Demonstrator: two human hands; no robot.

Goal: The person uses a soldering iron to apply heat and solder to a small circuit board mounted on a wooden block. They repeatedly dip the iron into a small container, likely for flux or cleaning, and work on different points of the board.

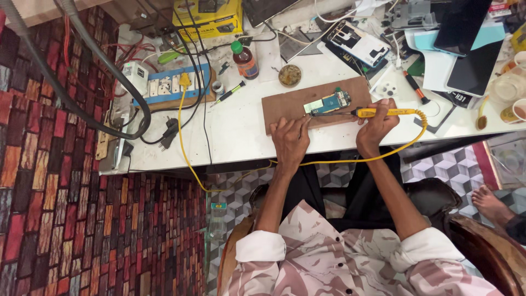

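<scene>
A small blue-green circuit board (329,102) lies on a brown wooden board (285,107) on the white workbench. My right hand (376,125) grips a yellow-handled soldering iron (378,112), whose dark tip reaches left to the lower left edge of the circuit board. A yellow cord (408,141) runs from the iron's rear, curving under the bench edge. My left hand (290,140) rests on the wooden board's near edge, fingers pointing at the circuit board; whether it pinches anything is hidden.
A brown bottle with a green cap (244,59), a round tin (289,75), a small screwdriver (229,93) and a blue power strip (170,83) sit to the left. Opened phones (359,43), dark screens (474,68) and tools crowd the back right. Another person's bare foot (490,204) is at the right.
</scene>
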